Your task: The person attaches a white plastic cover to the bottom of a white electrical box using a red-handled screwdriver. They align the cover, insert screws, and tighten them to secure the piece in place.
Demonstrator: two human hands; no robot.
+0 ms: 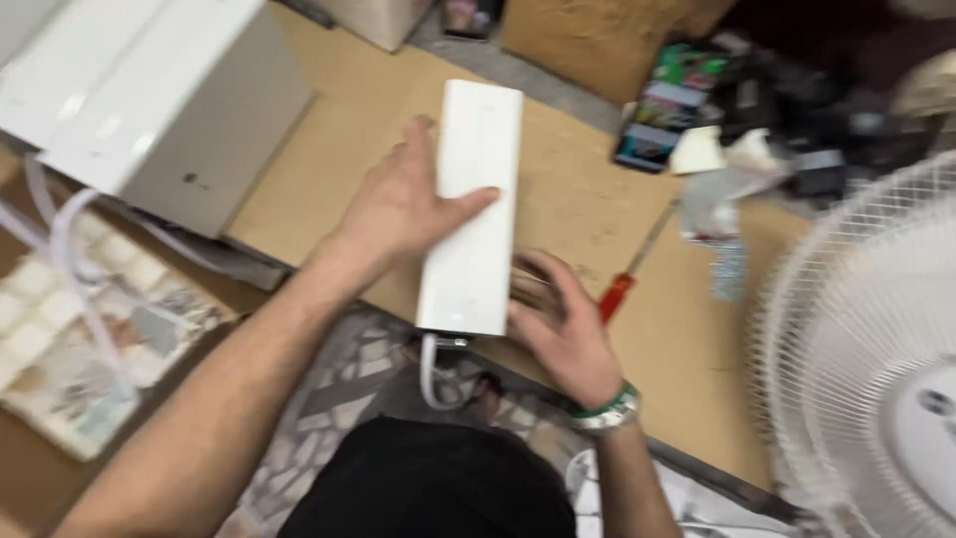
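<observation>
A long white plastic casing [476,159] lies on a brown board [329,149], its near end over the board's edge, where a white cord [430,374] hangs out. My left hand [403,204] rests on the casing's left side, thumb laid across its top. My right hand [558,319] presses against the casing's lower right side, fingers curled at its edge. A red-handled screwdriver [627,274] lies on the board just right of my right hand.
A large white box-shaped appliance [169,100] sits at the upper left with white tubes [70,259] trailing from it. A white fan grille [876,359] fills the right edge. Small boxes and clutter [677,100] lie at the back right. Patterned floor shows below.
</observation>
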